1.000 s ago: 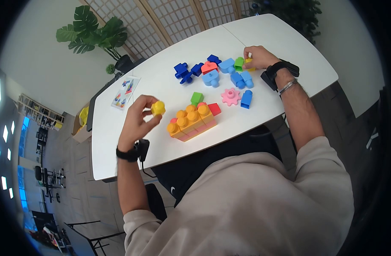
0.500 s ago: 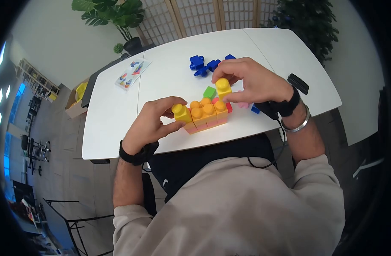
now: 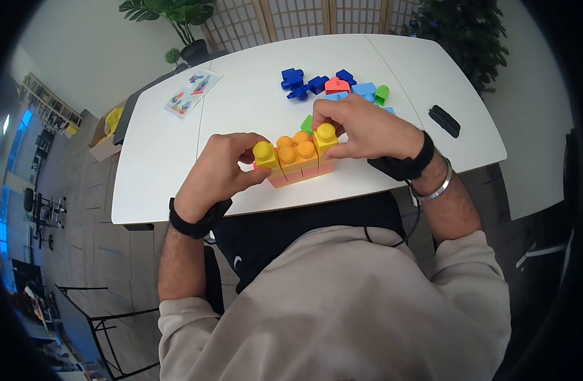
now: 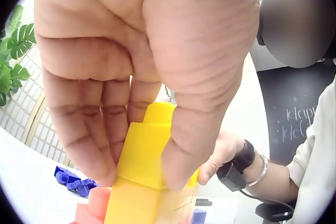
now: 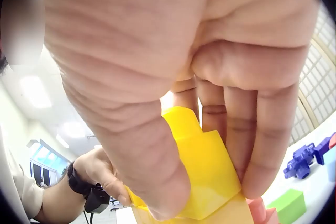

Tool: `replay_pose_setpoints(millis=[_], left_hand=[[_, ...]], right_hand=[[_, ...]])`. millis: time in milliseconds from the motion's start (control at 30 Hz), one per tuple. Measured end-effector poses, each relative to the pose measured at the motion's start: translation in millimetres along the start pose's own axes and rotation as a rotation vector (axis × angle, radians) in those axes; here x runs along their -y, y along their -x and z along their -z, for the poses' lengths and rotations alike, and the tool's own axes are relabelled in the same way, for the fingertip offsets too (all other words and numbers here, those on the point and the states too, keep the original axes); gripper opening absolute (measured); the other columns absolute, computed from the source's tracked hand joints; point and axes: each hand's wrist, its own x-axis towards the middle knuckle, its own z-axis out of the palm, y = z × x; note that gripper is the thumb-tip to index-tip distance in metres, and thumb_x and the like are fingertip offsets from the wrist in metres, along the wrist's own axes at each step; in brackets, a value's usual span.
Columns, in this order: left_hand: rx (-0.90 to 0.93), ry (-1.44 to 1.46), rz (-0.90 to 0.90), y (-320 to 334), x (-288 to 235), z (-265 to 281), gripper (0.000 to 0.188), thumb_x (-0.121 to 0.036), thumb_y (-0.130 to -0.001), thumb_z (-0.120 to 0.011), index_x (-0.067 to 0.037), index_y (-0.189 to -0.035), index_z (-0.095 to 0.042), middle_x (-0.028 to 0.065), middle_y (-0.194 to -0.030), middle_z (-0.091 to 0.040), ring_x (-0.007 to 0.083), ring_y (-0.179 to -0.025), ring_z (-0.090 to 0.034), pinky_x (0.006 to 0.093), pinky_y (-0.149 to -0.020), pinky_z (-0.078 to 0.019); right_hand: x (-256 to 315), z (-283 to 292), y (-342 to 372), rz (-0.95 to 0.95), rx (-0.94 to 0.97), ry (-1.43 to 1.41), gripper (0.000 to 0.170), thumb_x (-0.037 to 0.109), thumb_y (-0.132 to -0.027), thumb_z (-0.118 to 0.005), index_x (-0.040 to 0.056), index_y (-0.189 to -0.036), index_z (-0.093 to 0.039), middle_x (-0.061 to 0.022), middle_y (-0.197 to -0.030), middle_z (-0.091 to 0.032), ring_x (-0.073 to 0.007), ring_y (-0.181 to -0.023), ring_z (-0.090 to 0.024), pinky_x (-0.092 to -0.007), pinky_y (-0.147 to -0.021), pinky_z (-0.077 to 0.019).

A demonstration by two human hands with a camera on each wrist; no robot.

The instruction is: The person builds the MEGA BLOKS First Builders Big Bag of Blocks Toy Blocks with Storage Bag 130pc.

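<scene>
A block build with orange bricks [image 3: 298, 164] over a pink layer [image 3: 302, 175] stands on the white table, close to its front edge. My left hand [image 3: 216, 170] pinches a yellow brick [image 3: 264, 154] between thumb and fingers at the build's left end. In the left wrist view that yellow brick [image 4: 144, 153] sits on top of an orange brick [image 4: 134, 203]. At the right end, my right hand [image 3: 364, 130] pinches a second yellow brick [image 3: 325, 137]. The right wrist view has this brick [image 5: 210, 169] tilted a little over the orange one below it.
Behind the build lies a green brick [image 3: 307, 124]. Farther back are dark blue pieces [image 3: 292, 79], a coral piece [image 3: 337, 86], light blue bricks [image 3: 364, 89] and a green brick [image 3: 381, 94]. A picture sheet [image 3: 193, 93] lies left, a black case [image 3: 445, 120] right.
My right hand has brought its yellow brick from the back right down onto the build's right end. The left hand has moved its yellow brick from beside the build onto its left end.
</scene>
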Motion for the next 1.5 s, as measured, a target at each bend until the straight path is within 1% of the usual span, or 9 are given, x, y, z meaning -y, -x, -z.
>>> replay_pose_setpoints(millis=[300, 600, 767, 1033, 1300, 1500], left_hand=[[-0.008, -0.042, 0.021, 0.3, -1.2, 0.4, 0.040, -0.009, -0.082, -0.093, 0.004, -0.115, -0.077, 0.0142, -0.098, -0.081, 0.0225, -0.088, -0.080, 0.0319, -0.089, -0.0650], [0.009, -0.057, 0.041, -0.3, -2.0, 1.3, 0.040, -0.009, -0.081, -0.094, 0.004, -0.115, -0.078, 0.0142, -0.098, -0.081, 0.0227, -0.088, -0.080, 0.0321, -0.088, -0.0653], [0.013, -0.058, 0.050, -0.5, -0.8, 1.2, 0.042, -0.010, -0.080, -0.096, 0.004, -0.115, -0.078, 0.0140, -0.100, -0.081, 0.0221, -0.088, -0.081, 0.0317, -0.087, -0.0654], [0.008, -0.032, 0.056, -0.4, -1.6, 1.5, 0.042, -0.011, -0.080, -0.096, 0.003, -0.116, -0.079, 0.0129, -0.099, -0.081, 0.0210, -0.087, -0.080, 0.0308, -0.086, -0.0650], [0.006, -0.045, 0.058, -0.4, -0.8, 1.5, 0.041, -0.012, -0.080, -0.096, 0.002, -0.116, -0.080, 0.0115, -0.099, -0.081, 0.0193, -0.085, -0.078, 0.0301, -0.085, -0.0641], [0.011, -0.046, 0.077, -0.7, -2.5, 1.7, 0.040, -0.012, -0.081, -0.095, 0.001, -0.116, -0.080, 0.0109, -0.099, -0.081, 0.0191, -0.085, -0.078, 0.0299, -0.085, -0.0641]], right_hand=[[-0.3, -0.1, 0.0, -0.012, 0.010, 0.005, 0.045, 0.012, -0.079, -0.093, 0.0034, -0.110, -0.061, -0.0107, -0.088, -0.073, -0.0242, -0.081, -0.074, -0.0342, -0.073, -0.0575], [-2.4, -0.5, -0.2, -0.016, 0.017, 0.002, 0.045, 0.012, -0.079, -0.093, 0.0034, -0.110, -0.061, -0.0111, -0.089, -0.073, -0.0242, -0.082, -0.075, -0.0341, -0.074, -0.0583], [-1.9, -0.4, -0.3, -0.017, 0.019, 0.015, 0.045, 0.012, -0.079, -0.093, 0.0035, -0.109, -0.061, -0.0106, -0.089, -0.073, -0.0241, -0.081, -0.075, -0.0337, -0.073, -0.0584], [-0.3, 0.3, -0.4, -0.004, 0.003, -0.003, 0.043, 0.011, -0.079, -0.093, 0.0038, -0.107, -0.062, -0.0098, -0.088, -0.074, -0.0248, -0.082, -0.075, -0.0336, -0.073, -0.0586], [0.8, 0.5, -0.7, -0.030, 0.013, 0.027, 0.043, 0.010, -0.078, -0.093, 0.0038, -0.108, -0.063, -0.0099, -0.088, -0.074, -0.0248, -0.084, -0.076, -0.0336, -0.075, -0.0597], [0.0, 0.6, -1.1, -0.029, 0.014, 0.007, 0.044, 0.010, -0.078, -0.093, 0.0039, -0.108, -0.062, -0.0093, -0.088, -0.074, -0.0245, -0.082, -0.075, -0.0338, -0.074, -0.0592]])
